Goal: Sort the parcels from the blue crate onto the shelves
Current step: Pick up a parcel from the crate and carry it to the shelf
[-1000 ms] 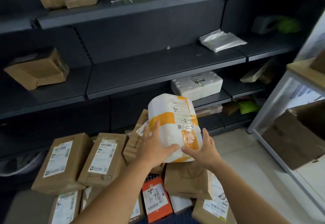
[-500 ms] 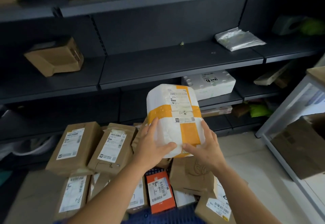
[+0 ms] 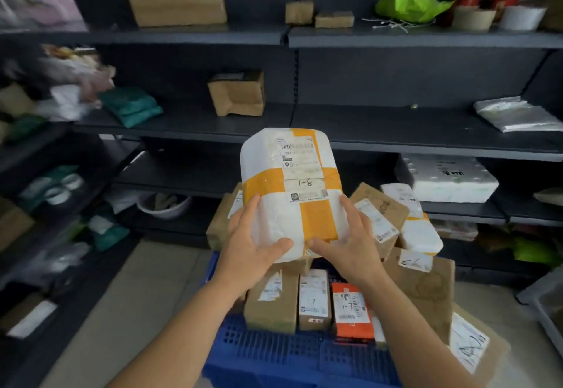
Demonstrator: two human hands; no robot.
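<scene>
With left hand (image 3: 253, 244) and right hand (image 3: 350, 241) each gripping the parcel (image 3: 289, 186) above the crate (image 3: 292, 354), read its label (marked 1-8) before choosing a shelf (image 3: 426, 131).

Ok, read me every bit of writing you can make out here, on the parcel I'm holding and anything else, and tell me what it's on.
"1-8", handwritten: label of the white parcel that both hands hold.
"516": printed near that label's top; its other print is too small to read.
"1-7", handwritten: label of the orange box in the blue crate.
"-7", handwritten: white-labelled box beside it.
White foam box on the shelf: blurred scrawl, unreadable.
Other parcel labels: too small.
</scene>
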